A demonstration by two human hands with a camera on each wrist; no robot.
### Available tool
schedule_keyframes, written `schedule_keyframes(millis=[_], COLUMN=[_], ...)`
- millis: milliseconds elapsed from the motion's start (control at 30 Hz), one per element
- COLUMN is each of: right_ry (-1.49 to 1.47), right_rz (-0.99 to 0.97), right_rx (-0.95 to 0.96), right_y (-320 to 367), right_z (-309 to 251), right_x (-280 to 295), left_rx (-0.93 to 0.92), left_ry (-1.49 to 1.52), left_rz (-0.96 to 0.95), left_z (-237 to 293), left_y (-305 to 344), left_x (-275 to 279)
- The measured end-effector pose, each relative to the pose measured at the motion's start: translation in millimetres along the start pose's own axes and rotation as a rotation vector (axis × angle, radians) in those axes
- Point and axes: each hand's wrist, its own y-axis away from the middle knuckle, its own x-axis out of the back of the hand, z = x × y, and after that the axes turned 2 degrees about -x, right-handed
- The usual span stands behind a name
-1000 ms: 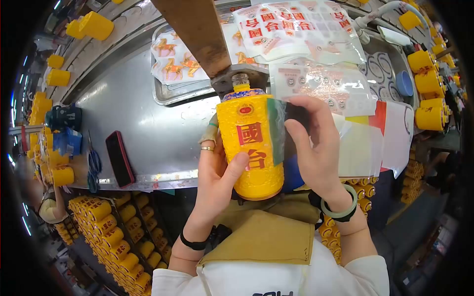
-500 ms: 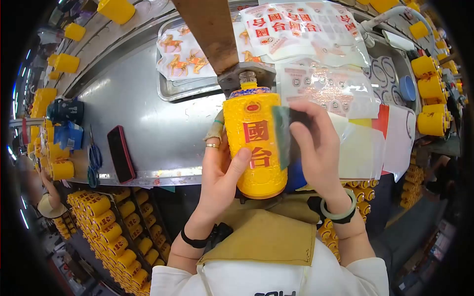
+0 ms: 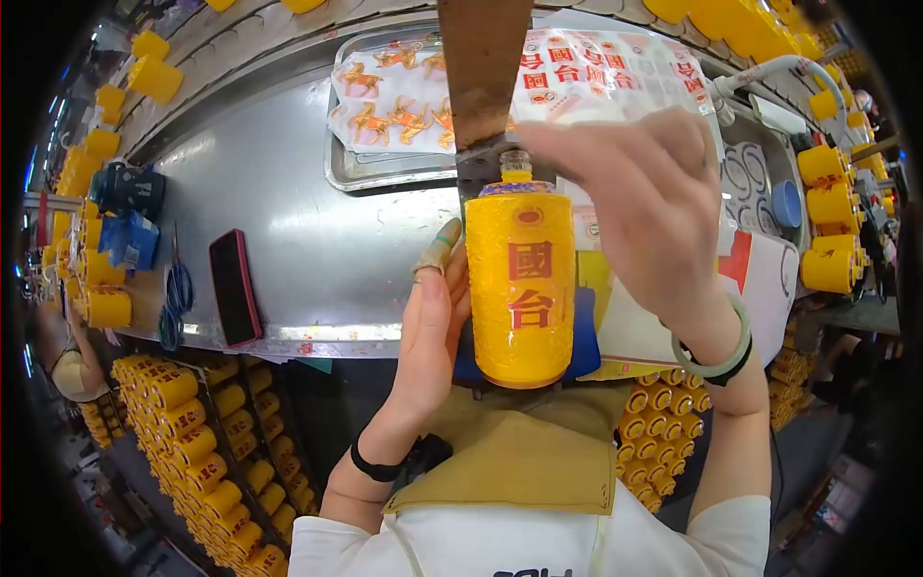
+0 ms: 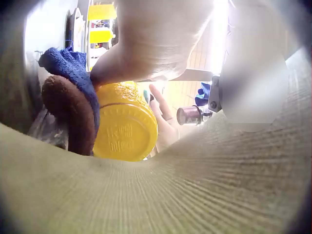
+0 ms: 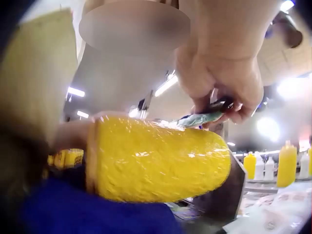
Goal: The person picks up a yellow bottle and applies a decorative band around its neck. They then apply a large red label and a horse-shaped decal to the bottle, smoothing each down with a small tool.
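Observation:
A yellow bottle (image 3: 519, 346) with red characters on its front lies with its clear neck (image 3: 515, 163) at the dark bracket and its base toward the person. My left hand (image 3: 430, 332) lies along the bottle's left side, fingers fairly straight, the taped finger close against it. Blurred by motion, my right hand (image 3: 659, 207) is raised over the bottle's upper right. In the right wrist view it pinches a dark flat piece (image 5: 222, 106) with a greenish clear film (image 5: 200, 119), above the bottle. The left wrist view shows the embossed bottle base (image 4: 124, 134).
A brown bar (image 3: 486, 67) rises behind the bottle neck. Blue cloth (image 3: 585, 332) lies under the bottle. Horse decals sit in a metal tray (image 3: 336, 173); decal sheets (image 3: 567, 72) lie right of it. A phone (image 3: 236, 288) and scissors (image 3: 175, 298) lie at left.
My right hand has moved from the bottle's right side up toward its neck, taking the green film off the bottle's side. The left thumb has left the bottle's front.

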Motion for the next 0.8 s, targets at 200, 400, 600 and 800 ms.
schedule_keyframes(millis=[200, 400, 600, 800], right_ry=[-0.256, 0.153, -0.108, -0.089], right_rz=[-0.333, -0.035, -0.159, 0.049], right_rx=[0.393, 0.217, 0.455, 0.089], right_y=[25.3, -23.7, 24.1, 29.8], right_z=[-61.7, 1.3, -42.3, -0.3], right_x=[-1.6, -14.9, -8.1, -17.4], left_rx=[-0.020, -0.078, -0.051, -0.081], left_ry=[-0.024, -0.100, -0.084, -0.228], left_rz=[0.115, 0.111, 0.146, 0.107], left_z=[4.5, 8.8, 7.4, 2.4], left_y=[1.4, 0.1, 0.3, 0.4], left_x=[15.4, 10.7, 10.9, 6.6])
